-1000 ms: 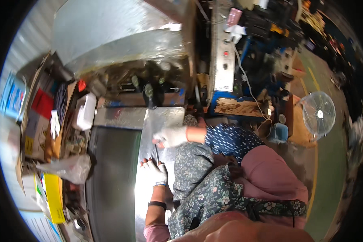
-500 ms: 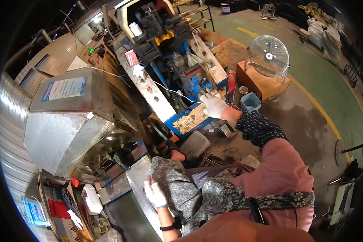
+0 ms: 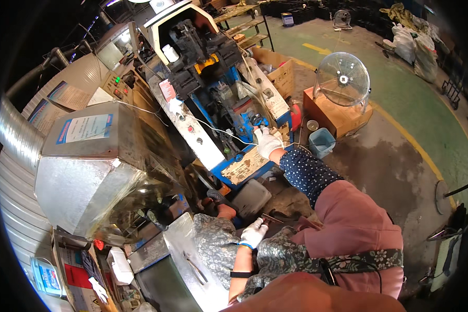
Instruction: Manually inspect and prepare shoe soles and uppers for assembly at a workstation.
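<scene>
At far left, a light-blue pail point(image 3: 46, 275) is standing in the lower corner, below a large metal hood point(image 3: 83, 177). Moving right, a loose white glove point(image 3: 98, 289) is hanging near a white plastic container point(image 3: 119, 266). At lower centre-left, a slim dark piece point(image 3: 196, 269) is lying on a shiny metal bench point(image 3: 177, 239). Just right of it, the left hand point(image 3: 253, 234), gloved in white, is hovering by the person's flowered lap, its fingers beside a thin dark bar point(image 3: 273, 219); whether they are pinching it, I cannot tell. Above, the right hand point(image 3: 269, 142), also gloved, is reaching over the front end of a blue-and-white machine point(image 3: 198, 140), fingers extending forward and slightly spreading; whether they are gripping anything is unclear. Farther right, a pale-blue bucket point(image 3: 321, 143) is sitting near a wooden box point(image 3: 340, 118), which is supporting a round fan point(image 3: 343, 79).
</scene>
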